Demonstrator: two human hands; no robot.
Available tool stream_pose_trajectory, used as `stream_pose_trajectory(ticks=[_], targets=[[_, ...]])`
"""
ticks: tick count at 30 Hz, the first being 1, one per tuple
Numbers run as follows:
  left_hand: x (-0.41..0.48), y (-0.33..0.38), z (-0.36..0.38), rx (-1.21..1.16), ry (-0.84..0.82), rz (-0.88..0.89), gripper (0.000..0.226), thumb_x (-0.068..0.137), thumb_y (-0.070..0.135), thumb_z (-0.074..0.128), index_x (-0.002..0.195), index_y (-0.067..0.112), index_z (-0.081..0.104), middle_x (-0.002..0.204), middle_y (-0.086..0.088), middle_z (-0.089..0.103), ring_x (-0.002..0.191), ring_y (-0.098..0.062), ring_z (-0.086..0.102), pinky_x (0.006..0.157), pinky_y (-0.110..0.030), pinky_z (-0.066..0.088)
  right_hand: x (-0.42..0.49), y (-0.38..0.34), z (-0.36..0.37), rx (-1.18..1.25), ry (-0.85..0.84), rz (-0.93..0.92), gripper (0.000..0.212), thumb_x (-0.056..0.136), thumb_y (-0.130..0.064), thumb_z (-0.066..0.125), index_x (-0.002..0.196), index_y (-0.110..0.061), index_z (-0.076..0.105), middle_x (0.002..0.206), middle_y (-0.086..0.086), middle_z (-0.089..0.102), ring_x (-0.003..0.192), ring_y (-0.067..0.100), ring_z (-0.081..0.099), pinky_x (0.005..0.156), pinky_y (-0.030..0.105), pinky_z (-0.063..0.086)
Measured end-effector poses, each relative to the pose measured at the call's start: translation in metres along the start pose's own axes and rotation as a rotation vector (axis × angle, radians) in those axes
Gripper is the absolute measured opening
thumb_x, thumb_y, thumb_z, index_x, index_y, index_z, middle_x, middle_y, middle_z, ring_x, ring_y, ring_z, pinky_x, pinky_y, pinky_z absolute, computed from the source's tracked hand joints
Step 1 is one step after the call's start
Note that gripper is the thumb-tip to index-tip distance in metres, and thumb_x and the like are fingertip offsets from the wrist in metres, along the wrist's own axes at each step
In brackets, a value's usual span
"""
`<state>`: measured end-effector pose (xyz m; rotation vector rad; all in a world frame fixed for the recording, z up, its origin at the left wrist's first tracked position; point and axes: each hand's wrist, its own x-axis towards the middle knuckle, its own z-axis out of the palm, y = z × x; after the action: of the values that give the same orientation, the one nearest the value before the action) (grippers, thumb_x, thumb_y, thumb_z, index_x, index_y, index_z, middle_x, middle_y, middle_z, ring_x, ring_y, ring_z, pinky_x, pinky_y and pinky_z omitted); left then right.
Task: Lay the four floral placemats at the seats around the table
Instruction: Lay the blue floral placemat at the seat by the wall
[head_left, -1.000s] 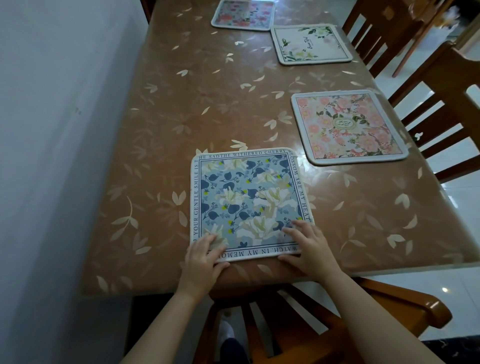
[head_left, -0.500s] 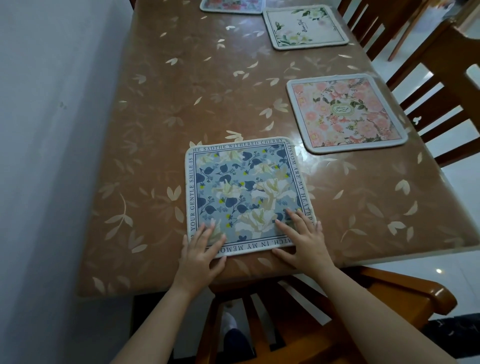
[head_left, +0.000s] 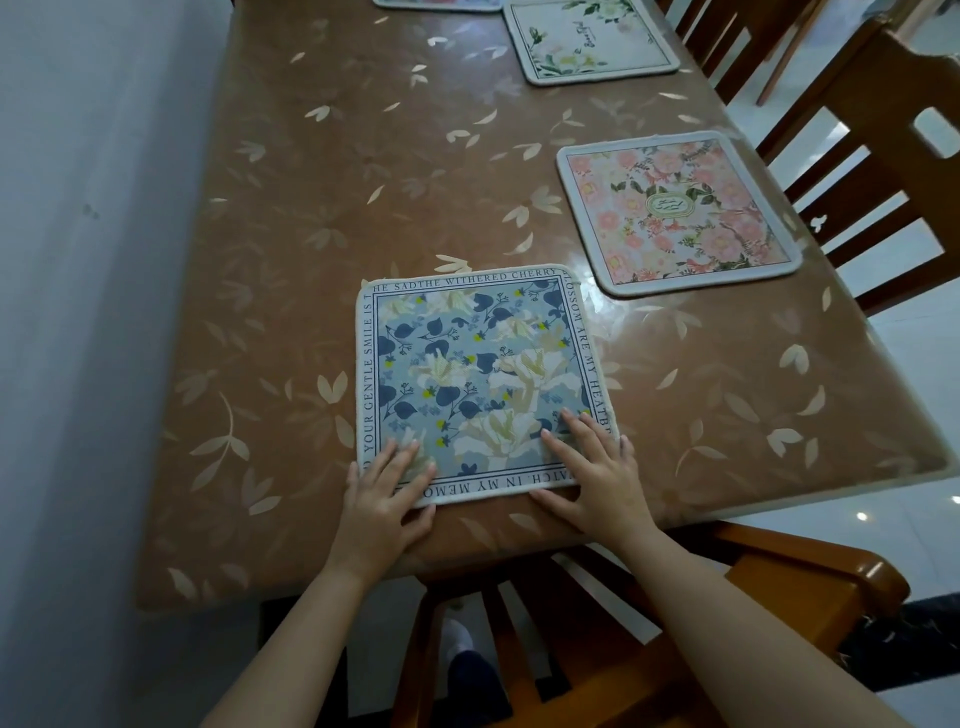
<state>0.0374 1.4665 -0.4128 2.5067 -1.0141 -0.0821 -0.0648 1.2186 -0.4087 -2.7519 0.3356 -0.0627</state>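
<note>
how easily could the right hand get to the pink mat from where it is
Probably easily: the right hand rests flat on the near right corner of the blue mat, holding nothing, and only bare table lies between it and the pink mat.

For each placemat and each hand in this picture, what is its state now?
blue placemat: flat on the table, near edge, under both hands.
pink placemat: flat, right side, untouched.
white placemat: flat, farther along, partly out of frame.
fourth placemat: only its edge shows at the top.
left hand: fingers straight, pressing the blue placemat's near left corner.
right hand: same, near right corner.
</note>
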Motion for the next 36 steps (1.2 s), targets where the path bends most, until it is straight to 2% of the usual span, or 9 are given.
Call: stream_pose_trajectory(ticks=[2, 4, 9, 23, 26, 29, 31, 34, 36], targets=[[0.001, -0.002, 0.0, -0.009, -0.005, -0.011, 0.045, 0.071, 0.022, 0.076, 0.113, 0.013, 0.063, 0.132, -0.016, 0.051, 0.126, -0.036, 0.037, 0.092, -0.073, 0.027, 0.002, 0.003, 0.0, 0.004, -0.021, -0.002, 0.069, 0.072, -0.053, 0.067, 0.132, -0.025, 0.046, 0.147, 0.005, 0.033, 0.137, 0.027, 0.024, 0.104, 0.06, 0.02], [0.001, -0.001, 0.001, -0.02, 0.002, -0.035, 0.053, 0.065, 0.019, 0.082, 0.114, 0.014, 0.063, 0.134, -0.014, 0.048, 0.127, -0.033, 0.035, 0.093, -0.072, 0.026, 0.003, 0.007, 0.0, 0.005, -0.039, -0.009, 0.071, 0.073, -0.056, 0.064, 0.134, -0.025, 0.043, 0.149, 0.004, 0.028, 0.139, 0.025, 0.018, 0.106, 0.059, 0.015], [0.001, 0.002, 0.006, -0.03, 0.048, -0.066, 0.052, 0.065, 0.023, 0.081, 0.113, 0.014, 0.063, 0.136, -0.014, 0.047, 0.129, -0.03, 0.03, 0.094, -0.07, 0.023, 0.005, 0.007, -0.003, 0.022, -0.02, -0.032, 0.07, 0.07, -0.05, 0.07, 0.13, -0.02, 0.049, 0.146, 0.009, 0.034, 0.137, 0.03, 0.023, 0.105, 0.062, 0.017], [0.003, 0.016, 0.009, -0.062, 0.115, -0.142, 0.051, 0.055, 0.029, 0.086, 0.1, 0.012, 0.069, 0.122, -0.017, 0.059, 0.115, -0.036, 0.051, 0.092, -0.067, 0.035, 0.008, 0.006, -0.008, 0.028, -0.005, -0.076, 0.064, 0.063, -0.04, 0.078, 0.115, -0.008, 0.061, 0.135, 0.017, 0.048, 0.129, 0.038, 0.036, 0.095, 0.071, 0.024], [0.002, 0.014, 0.011, -0.055, 0.122, -0.151, 0.05, 0.056, 0.034, 0.084, 0.099, 0.012, 0.07, 0.12, -0.016, 0.06, 0.113, -0.035, 0.053, 0.091, -0.063, 0.037, 0.01, 0.006, -0.007, 0.028, 0.003, -0.084, 0.063, 0.062, -0.039, 0.079, 0.113, -0.006, 0.063, 0.133, 0.018, 0.05, 0.127, 0.04, 0.039, 0.094, 0.072, 0.025], [0.004, 0.015, 0.012, -0.039, 0.12, -0.161, 0.047, 0.061, 0.043, 0.075, 0.097, 0.014, 0.071, 0.119, -0.016, 0.061, 0.111, -0.033, 0.054, 0.091, -0.057, 0.037, 0.013, 0.007, -0.009, 0.051, 0.007, -0.077, 0.059, 0.062, -0.036, 0.08, 0.111, -0.007, 0.064, 0.132, 0.018, 0.051, 0.125, 0.04, 0.041, 0.095, 0.073, 0.025], [0.005, 0.017, 0.013, -0.04, 0.115, -0.169, 0.046, 0.061, 0.041, 0.078, 0.097, 0.013, 0.07, 0.12, -0.016, 0.06, 0.112, -0.034, 0.053, 0.091, -0.06, 0.038, 0.013, 0.007, -0.01, 0.046, 0.0, -0.074, 0.058, 0.062, -0.037, 0.08, 0.11, -0.008, 0.065, 0.132, 0.018, 0.051, 0.125, 0.039, 0.041, 0.095, 0.072, 0.027], [0.004, 0.018, 0.015, -0.044, 0.097, -0.191, 0.049, 0.059, 0.034, 0.084, 0.101, 0.013, 0.069, 0.125, -0.016, 0.057, 0.118, -0.034, 0.048, 0.093, -0.067, 0.031, 0.012, 0.005, -0.012, 0.031, 0.011, -0.072, 0.056, 0.061, -0.036, 0.082, 0.108, -0.01, 0.066, 0.13, 0.017, 0.053, 0.123, 0.039, 0.044, 0.093, 0.07, 0.031], [0.004, 0.019, 0.014, -0.034, 0.064, -0.2, 0.051, 0.066, 0.039, 0.078, 0.109, 0.014, 0.065, 0.131, -0.014, 0.052, 0.126, -0.031, 0.039, 0.096, -0.069, 0.022, 0.012, 0.005, -0.012, 0.02, 0.015, -0.069, 0.056, 0.061, -0.036, 0.081, 0.109, -0.011, 0.066, 0.131, 0.016, 0.052, 0.124, 0.038, 0.044, 0.093, 0.069, 0.032]])
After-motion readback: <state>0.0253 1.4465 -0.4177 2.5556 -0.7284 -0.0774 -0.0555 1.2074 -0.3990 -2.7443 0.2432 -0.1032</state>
